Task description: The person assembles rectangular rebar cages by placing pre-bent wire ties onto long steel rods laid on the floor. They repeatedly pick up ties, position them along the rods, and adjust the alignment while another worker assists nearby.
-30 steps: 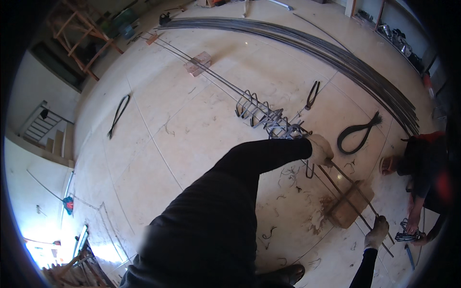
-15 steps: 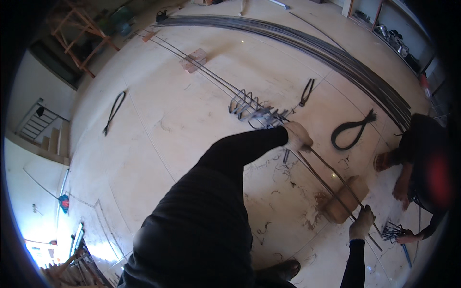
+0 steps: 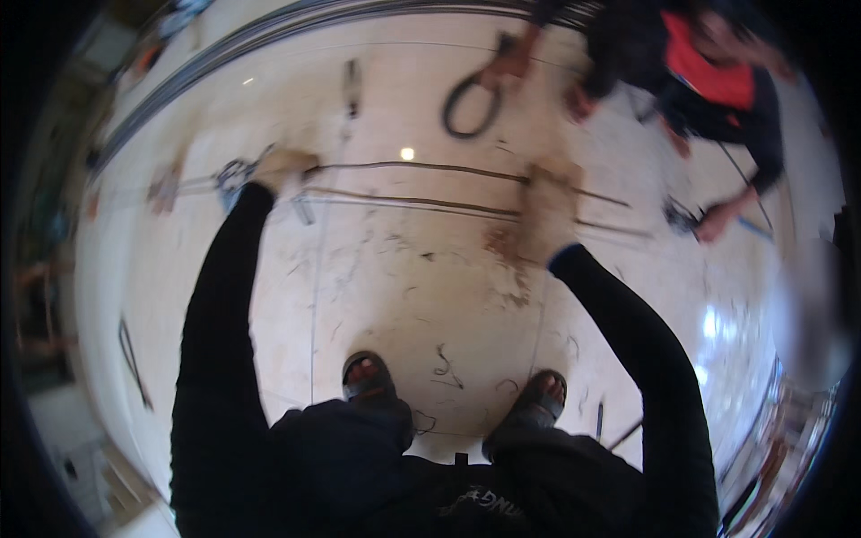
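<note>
My left hand (image 3: 285, 169), in a pale work glove, is closed around a long thin steel bar (image 3: 404, 165) beside a cluster of bent metal stirrups (image 3: 235, 177). A second, lower bar (image 3: 413, 205) runs roughly parallel to it across the floor. My right hand (image 3: 549, 235), also gloved, is at the bars' right part, over or against a beige block that blurs into it. Motion smears its fingers, so its grip is unclear. The bar ends stick out to the right past this hand.
A co-worker (image 3: 717, 85) crouches at the upper right. One hand (image 3: 716, 221) is at a small bundle of bent metal (image 3: 682, 216); another hand (image 3: 509, 67) touches a black wire loop (image 3: 471, 106). Pliers (image 3: 352, 88) and a long rod bundle (image 3: 224, 54) lie far off.
My view has swung to the right and down, so my feet and both arms now show. The right hand has come to the block area. A co-worker's hand has reached the wire loop.
</note>
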### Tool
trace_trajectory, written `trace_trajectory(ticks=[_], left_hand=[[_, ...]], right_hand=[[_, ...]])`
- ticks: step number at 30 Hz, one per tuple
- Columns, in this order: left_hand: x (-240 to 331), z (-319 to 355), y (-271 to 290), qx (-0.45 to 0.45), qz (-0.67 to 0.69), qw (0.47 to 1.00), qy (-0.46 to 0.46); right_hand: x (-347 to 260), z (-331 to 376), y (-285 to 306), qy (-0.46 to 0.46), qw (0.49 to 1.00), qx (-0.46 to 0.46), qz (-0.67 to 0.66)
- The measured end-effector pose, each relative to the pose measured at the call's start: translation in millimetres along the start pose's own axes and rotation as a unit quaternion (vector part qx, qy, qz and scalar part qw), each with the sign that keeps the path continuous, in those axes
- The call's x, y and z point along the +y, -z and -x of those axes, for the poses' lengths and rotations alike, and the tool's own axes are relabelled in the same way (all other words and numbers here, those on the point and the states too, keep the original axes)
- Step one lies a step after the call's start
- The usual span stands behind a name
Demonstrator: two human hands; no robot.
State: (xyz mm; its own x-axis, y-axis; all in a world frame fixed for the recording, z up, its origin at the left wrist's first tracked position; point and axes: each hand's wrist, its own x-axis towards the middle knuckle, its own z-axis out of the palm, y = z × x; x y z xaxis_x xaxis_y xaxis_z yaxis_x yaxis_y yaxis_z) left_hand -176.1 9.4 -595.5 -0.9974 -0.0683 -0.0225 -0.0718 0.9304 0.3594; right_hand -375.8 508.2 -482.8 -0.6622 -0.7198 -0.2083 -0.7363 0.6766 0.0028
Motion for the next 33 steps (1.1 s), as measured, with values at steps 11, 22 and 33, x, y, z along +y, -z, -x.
trace_trajectory(ticks=[11,22,33], left_hand=[[165.3,-40.0,-3.6,0.078,-0.09,0.989,-0.086],[226.3,-103.7,-32.1,-0.033,-0.046,0.997,-0.044],[222.5,-102.6,-33.3,-0.032,-0.081,0.994,-0.059]], right_hand=[[53.0,41.3,-87.0,-0.026,0.925,0.349,-0.147],[161.9,63.1,-90.8,-0.12,0.968,0.209,-0.067],[112.2,77.9,-87.4,-0.11,0.979,0.152,-0.076]])
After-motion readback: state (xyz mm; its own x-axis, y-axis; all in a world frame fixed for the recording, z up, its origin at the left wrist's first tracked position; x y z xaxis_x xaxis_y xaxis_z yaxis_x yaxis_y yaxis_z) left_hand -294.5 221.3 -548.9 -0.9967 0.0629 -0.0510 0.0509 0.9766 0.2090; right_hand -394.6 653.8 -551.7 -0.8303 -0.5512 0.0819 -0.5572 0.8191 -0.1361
